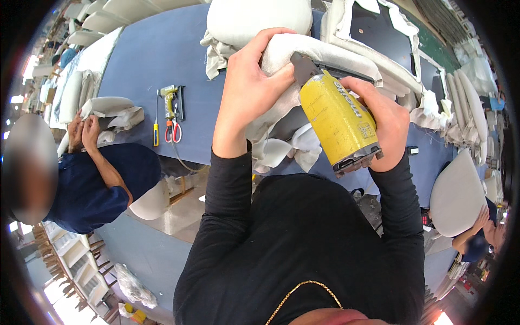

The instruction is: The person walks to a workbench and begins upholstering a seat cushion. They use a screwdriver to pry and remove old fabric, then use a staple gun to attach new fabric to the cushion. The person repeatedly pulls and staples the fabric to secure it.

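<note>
My left hand grips the edge of a padded panel covered in cream fabric, its thumb pressing the cloth near the tool's nose. Loose fabric hangs crumpled below the panel. My right hand is wrapped round a yellow staple gun with a dark nose. That nose meets the panel's fabric edge right beside my left thumb. The gun's body hides its handle and part of my right fingers. Whether a staple is going in cannot be seen.
A blue-covered table holds another staple gun, a screwdriver and red-handled scissors. Cream cushions and stacked panels lie beyond. At left a co-worker handles a fabric-covered panel; another person holds a pale panel at right.
</note>
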Demonstrator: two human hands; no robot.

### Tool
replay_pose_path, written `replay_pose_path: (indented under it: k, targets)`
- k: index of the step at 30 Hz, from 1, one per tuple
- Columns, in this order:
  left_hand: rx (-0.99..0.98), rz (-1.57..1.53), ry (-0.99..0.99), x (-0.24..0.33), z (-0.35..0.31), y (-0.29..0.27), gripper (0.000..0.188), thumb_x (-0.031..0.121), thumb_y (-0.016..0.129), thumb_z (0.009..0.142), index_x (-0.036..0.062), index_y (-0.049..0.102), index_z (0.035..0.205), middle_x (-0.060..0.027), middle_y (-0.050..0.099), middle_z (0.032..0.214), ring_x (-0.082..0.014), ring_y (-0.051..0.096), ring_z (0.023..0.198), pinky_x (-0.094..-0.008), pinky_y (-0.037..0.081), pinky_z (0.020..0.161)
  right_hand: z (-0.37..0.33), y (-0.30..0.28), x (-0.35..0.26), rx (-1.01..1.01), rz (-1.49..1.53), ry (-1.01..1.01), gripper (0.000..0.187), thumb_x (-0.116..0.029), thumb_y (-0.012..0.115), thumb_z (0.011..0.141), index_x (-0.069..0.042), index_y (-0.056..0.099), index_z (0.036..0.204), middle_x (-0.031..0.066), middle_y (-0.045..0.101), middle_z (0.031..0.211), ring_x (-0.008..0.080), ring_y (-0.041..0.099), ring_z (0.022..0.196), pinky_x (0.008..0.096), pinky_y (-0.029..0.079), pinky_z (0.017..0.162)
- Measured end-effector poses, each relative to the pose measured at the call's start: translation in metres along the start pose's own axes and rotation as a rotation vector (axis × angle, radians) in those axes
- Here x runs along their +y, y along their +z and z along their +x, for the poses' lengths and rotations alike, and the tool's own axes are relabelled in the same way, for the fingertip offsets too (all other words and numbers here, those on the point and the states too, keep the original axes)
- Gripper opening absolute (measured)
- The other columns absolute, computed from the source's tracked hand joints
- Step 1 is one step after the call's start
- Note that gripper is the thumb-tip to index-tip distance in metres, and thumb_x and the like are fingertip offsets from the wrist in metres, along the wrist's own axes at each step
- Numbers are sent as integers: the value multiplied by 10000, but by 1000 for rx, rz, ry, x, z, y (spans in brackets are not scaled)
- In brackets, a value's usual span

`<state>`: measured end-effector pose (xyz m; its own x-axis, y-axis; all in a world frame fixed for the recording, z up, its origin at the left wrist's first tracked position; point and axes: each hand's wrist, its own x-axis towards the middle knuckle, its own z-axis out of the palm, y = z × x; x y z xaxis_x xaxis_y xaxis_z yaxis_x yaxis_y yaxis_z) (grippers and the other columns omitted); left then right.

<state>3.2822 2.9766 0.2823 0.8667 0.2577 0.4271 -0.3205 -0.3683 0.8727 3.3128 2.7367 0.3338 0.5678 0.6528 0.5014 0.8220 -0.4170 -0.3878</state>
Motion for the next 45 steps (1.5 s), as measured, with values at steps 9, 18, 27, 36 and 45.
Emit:
replay_pose_path:
  k: [9, 18, 27, 36, 45]
  targets:
    - [-27, -55, -15, -1, 1, 2, 431, -12, 695, 881, 18, 691, 1311, -71, 745, 1179, -125, 676, 1082, -294, 538, 960, 0, 0, 7, -10, 19, -3, 489, -188, 807, 789, -148, 678, 1258, 114, 775, 983, 317, 762, 863, 382, 574, 724]
    - [-34, -71, -34, 3, 4, 1, 489, 108, 800, 834, 20, 680, 1299, -95, 771, 1154, -159, 713, 1075, -328, 557, 963, -9, -4, 27, -3, 122, 80, 461, -127, 828, 788, -140, 670, 1220, 90, 756, 919, 254, 758, 797, 360, 555, 684]
    - [91, -15, -57, 18, -65, -17, 655, 275, 891, 752, 27, 684, 1322, -112, 761, 1197, -187, 721, 1107, -346, 548, 990, -255, 49, 181, -30, 99, 909, 498, -166, 822, 853, 10, 682, 1297, 203, 765, 1149, 316, 754, 1054, 404, 556, 954]
    - [0, 193, 227, 62, -131, 22, 910, 479, 992, 638, 11, 663, 1346, -146, 737, 1282, -357, 746, 1125, -419, 590, 952, -409, 127, 295, -370, -431, 1125, 1094, -249, 858, 750, 28, 277, 1636, 273, 451, 1606, 407, 417, 1514, 456, 344, 1249]
    - [676, -346, -294, -32, -273, 4, 663, 462, 598, 1030, 20, 506, 1515, -147, 626, 1427, -297, 603, 1324, -453, 480, 1151, -247, 152, 284, -102, 1227, 624, 841, -174, 818, 904, -73, 383, 1617, 128, 509, 1583, 274, 489, 1459, 443, 446, 1184]
